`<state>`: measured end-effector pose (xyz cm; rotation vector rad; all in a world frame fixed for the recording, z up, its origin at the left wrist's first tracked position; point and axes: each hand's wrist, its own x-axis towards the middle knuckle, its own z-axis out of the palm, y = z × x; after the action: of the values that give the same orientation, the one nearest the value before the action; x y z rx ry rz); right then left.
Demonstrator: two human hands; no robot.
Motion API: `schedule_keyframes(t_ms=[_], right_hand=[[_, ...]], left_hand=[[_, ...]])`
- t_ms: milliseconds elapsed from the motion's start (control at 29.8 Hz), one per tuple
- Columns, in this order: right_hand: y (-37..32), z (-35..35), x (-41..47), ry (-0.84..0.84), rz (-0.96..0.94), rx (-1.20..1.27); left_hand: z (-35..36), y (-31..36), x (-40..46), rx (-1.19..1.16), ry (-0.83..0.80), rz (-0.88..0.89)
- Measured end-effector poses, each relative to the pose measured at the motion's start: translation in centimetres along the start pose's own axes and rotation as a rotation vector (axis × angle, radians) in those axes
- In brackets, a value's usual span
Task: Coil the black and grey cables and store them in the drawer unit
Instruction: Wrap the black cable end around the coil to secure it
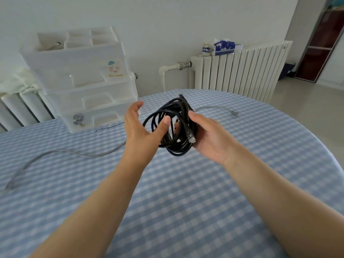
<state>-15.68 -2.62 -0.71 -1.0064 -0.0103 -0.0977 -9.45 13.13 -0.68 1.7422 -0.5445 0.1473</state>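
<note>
**Black coil held above the table, grey cable loose on the cloth**

The right hand point(210, 138) grips the black cable point(173, 125), wound into a loose bundle of loops, with the thumb over the top of the coil and the fingers behind it. A clear-ended plug point(191, 137) hangs from the coil just beside that thumb. The left hand point(141, 125) is spread open on the other side of the coil, palm toward it, its thumb touching the near loops while the fingers stand apart from them.

Beyond and below the held coil, the grey cable point(65, 152) lies uncoiled on the blue checked tablecloth point(186, 202), running out past both hands. Its far end point(235, 113) rests beyond the right hand. The white drawer unit point(83, 81) stands on the table beyond the left hand, drawers closed.
</note>
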Motion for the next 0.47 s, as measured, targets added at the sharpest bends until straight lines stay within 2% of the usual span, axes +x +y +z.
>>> schedule_keyframes(t_ms=[101,202,269,336,403,470], right_hand=[[-0.2,0.3,0.0,-0.032,-0.047,0.147],[-0.1,0.5,0.0,-0.054,-0.039,0.277],[0.1,0.5,-0.1,-0.072,-0.016,0.343],[0.2,0.7,-0.2,-0.061,0.004,0.397],[0.3,0.9,-0.3,-0.014,0.028,0.407],[0.3,1.2,-0.4,0.050,0.057,0.301]], left_hand=[[0.2,-0.7,0.2,-0.375,-0.116,-0.431],[0.5,-0.9,-0.1,-0.683,-0.463,-0.659],[0.9,-0.5,-0.4,-0.891,-0.496,-0.661],[1.1,-0.3,-0.4,-1.049,-0.424,-0.634],[1.0,-0.1,-0.3,-1.054,-0.334,-0.620],[0.6,-0.2,0.1,-0.934,-0.295,-0.589]])
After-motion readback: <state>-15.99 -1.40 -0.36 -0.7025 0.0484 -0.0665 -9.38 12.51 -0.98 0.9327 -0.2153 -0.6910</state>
